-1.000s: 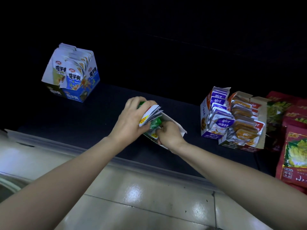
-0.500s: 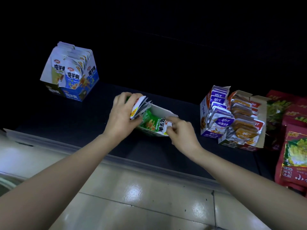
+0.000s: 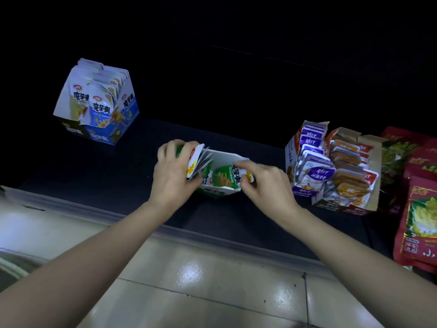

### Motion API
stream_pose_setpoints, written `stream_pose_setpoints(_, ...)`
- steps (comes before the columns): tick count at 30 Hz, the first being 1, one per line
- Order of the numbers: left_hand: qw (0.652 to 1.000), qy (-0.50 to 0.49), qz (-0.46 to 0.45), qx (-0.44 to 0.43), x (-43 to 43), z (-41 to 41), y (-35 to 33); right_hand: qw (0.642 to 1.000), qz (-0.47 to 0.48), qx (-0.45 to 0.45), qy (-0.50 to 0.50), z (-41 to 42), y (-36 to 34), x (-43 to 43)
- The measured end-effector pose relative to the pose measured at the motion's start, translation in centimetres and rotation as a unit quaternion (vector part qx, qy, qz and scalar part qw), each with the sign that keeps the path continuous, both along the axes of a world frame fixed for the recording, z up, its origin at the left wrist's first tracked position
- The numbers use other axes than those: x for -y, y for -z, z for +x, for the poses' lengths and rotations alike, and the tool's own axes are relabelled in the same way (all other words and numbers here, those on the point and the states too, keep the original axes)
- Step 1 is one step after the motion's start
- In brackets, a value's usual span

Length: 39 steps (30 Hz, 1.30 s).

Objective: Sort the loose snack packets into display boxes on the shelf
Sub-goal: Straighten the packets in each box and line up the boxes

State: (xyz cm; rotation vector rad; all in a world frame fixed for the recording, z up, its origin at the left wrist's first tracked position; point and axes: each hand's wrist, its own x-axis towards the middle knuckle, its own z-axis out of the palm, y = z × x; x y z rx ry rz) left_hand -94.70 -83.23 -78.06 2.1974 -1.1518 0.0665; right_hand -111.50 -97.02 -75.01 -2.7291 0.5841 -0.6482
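A: A dark shelf [image 3: 94,166], barely lit, with a pale tiled floor [image 3: 189,292] below its front lip. Where's the work?

B: In the middle. A green box [image 3: 212,191] stands open near the front edge. The left hand [image 3: 173,176] is at its left end, fingers curled round a stack of packets [image 3: 197,162], held on edge and fanned a little at the top.

A: And the other one?

B: The right hand [image 3: 267,185] pinches a single green packet [image 3: 224,177] between thumb and fingertips at the box's front right corner. The packet sits low inside the box, face towards us. Whether it touches the bottom I cannot tell.

A: So the step is filing that one in?

B: I'd say so. The gap between the stack and the right wall looks wide, so the packet could flop flat. Best to stand it upright, printed face forward, and let the left hand lean the stack against it before the right lets go.

A: Any risk?

B: The box looks like light cardboard with nothing bracing it, so a hard push from either side may slide or tip it. Press down, not sideways.

A: The rest of the shelf?

B: A blue box [image 3: 111,131] is well apart at the back left, full. A purple box [image 3: 300,191] and an orange box [image 3: 373,166] stand touching at the right, both filled, with red bags [image 3: 421,221] beyond. Green goes with green, so nothing there needs touching.
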Motion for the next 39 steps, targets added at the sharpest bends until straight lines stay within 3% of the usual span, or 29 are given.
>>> stream_pose_setpoints(6,0.999,0.005,0.017,-0.051,0.1,0.6,1.3,1.0,0.016,0.001,-0.025,0.9,0.9,0.1)
stream_pose_setpoints(14,0.986,0.004,0.094,-0.138,1.1,-0.6,1.1,0.994,0.107,0.006,0.009,2.6,0.9,0.5)
stream_pose_setpoints(17,0.979,0.03,0.115,-0.164,0.5,0.0,0.9,0.992,0.123,-0.029,0.015,2.2,0.7,-0.3)
stream_pose_setpoints(21,0.971,0.082,0.112,-0.197,-0.9,2.0,1.3,0.991,0.078,-0.104,0.029,2.3,0.2,-0.8)
stream_pose_setpoints(26,0.975,0.098,0.108,-0.17,-1.9,3.0,1.7,0.976,0.16,-0.148,-0.01,3.4,0.2,-0.8)
stream_pose_setpoints(32,0.987,0.032,0.124,-0.099,-0.9,-0.6,1.2,0.983,0.136,-0.121,-0.014,4.8,0.6,0.5)
stream_pose_setpoints(35,0.978,0.1,0.149,-0.102,-1.1,-0.3,1.1,0.994,0.081,-0.076,-0.009,4.1,1.2,0.5)
stream_pose_setpoints(39,0.954,0.187,0.106,-0.21,-2.3,2.0,1.5,0.99,0.112,-0.087,-0.024,3.4,1.4,0.8)
